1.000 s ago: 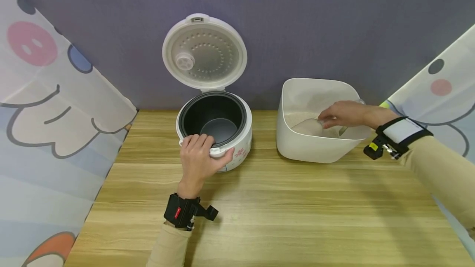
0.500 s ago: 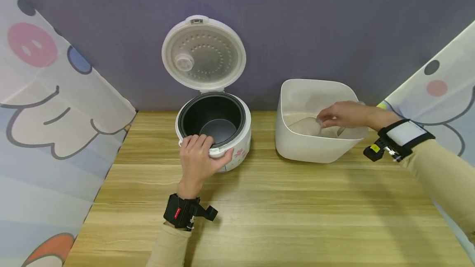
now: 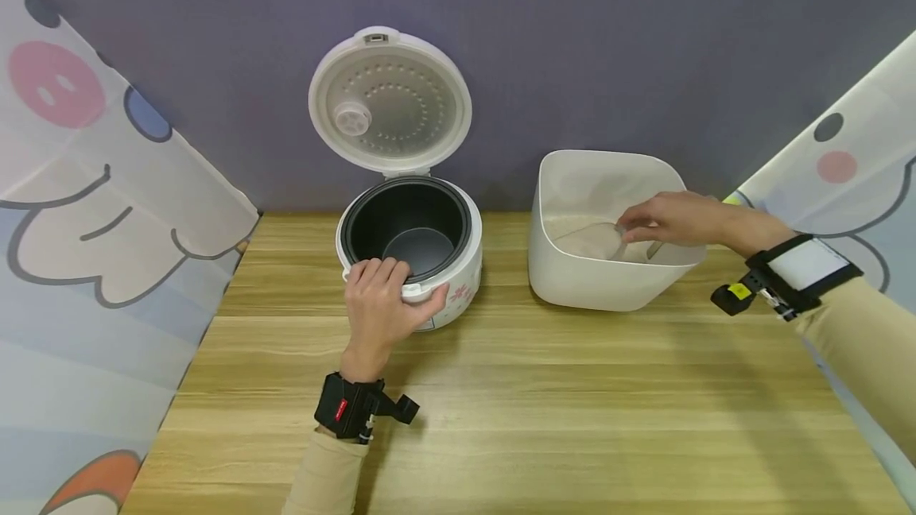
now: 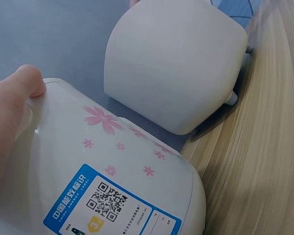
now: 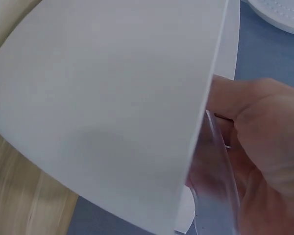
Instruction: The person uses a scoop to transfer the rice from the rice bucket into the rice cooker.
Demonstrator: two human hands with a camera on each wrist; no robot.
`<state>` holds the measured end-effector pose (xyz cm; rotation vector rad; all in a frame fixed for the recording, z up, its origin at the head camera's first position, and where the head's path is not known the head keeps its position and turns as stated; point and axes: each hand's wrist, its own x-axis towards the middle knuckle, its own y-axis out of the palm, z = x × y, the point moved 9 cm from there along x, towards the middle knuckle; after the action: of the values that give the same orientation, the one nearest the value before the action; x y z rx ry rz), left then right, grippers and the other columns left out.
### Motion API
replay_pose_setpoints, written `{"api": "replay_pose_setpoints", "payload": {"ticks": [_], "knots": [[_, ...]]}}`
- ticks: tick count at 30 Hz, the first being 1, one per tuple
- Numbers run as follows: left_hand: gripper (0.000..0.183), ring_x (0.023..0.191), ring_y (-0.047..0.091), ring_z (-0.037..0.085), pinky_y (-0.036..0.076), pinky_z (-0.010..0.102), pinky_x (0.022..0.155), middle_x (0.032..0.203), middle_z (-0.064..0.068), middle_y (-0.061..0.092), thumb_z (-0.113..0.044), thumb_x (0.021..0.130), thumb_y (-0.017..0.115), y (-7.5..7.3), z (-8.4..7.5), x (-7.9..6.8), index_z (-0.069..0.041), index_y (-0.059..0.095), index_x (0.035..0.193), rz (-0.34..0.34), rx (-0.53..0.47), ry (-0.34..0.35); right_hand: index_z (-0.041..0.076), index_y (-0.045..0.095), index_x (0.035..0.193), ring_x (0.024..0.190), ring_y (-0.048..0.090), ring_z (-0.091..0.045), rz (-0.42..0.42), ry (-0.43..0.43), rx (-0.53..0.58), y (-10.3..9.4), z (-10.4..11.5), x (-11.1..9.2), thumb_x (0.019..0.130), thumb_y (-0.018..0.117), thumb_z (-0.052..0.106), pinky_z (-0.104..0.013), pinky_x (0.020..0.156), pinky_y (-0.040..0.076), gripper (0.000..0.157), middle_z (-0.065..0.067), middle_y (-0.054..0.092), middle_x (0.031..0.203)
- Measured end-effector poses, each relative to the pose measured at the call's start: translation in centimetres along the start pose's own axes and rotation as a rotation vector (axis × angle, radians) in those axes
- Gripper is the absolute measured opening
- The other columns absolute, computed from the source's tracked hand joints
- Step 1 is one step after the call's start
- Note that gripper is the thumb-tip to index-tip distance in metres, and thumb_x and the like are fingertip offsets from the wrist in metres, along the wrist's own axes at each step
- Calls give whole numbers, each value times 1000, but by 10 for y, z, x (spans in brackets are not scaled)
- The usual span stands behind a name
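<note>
My left hand grips the front rim of a white rice cooker, thumb on its outer side. The cooker's lid stands raised, and its dark inner pot looks bare inside. Pink flowers and a blue-edged label mark the cooker's front in the left wrist view. To the right, my right hand reaches into a white bin of pale rice. Its fingers hold a clear plastic scoop, whose far end is down among the grains. The bin's wall hides part of the scoop in the right wrist view.
Both containers stand on a wooden table, close to a grey-purple back wall. A gap separates cooker and bin. Cartoon-printed sheets border the table's left and right sides.
The right wrist and forearm have shifted slightly to the right, with the hand still over the rice and holding the scoop. The left hand stays on the cooker's rim.
</note>
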<state>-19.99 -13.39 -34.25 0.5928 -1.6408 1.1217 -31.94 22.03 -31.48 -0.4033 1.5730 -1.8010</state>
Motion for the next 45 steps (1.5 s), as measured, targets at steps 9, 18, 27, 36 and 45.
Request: {"api": "replay_pose_setpoints", "payload": {"ticks": [9,18,27,36,45], "knots": [[56,57,51,29,45,42,64,57,7,51,-55,84,62,0,-1,1,-5,48,63,-9,-1,4,6,74,120,93,74,-21,-158,-1,-70,-2,4,-17,98,71,20,-42,75,59,27,-7,76,115],[56,56,52,29,46,42,65,57,7,51,-56,84,62,-1,0,0,-5,49,63,-10,2,3,6,76,120,100,70,-27,-282,16,-69,-5,2,-32,94,74,17,-45,78,57,27,-8,75,112],[57,56,51,29,46,42,65,57,7,50,-57,84,62,-1,0,0,-5,49,63,-3,4,-3,3,76,117,87,69,-23,-384,-29,-111,-6,4,-38,93,75,15,-43,71,55,27,-7,76,102],[57,57,51,29,46,42,65,57,6,49,-57,84,61,0,-1,0,-5,49,63,-3,7,-3,-2,74,118,90,70,-29,-437,6,-73,-9,-1,-46,95,73,11,-48,73,56,27,-17,75,111],[57,56,51,29,46,43,65,57,7,50,-57,84,62,0,-1,0,-5,48,63,4,3,-8,-1,75,115,83,68,-25,-516,10,-77,-12,-6,-56,93,75,9,-39,65,54,25,-14,76,103]]}}
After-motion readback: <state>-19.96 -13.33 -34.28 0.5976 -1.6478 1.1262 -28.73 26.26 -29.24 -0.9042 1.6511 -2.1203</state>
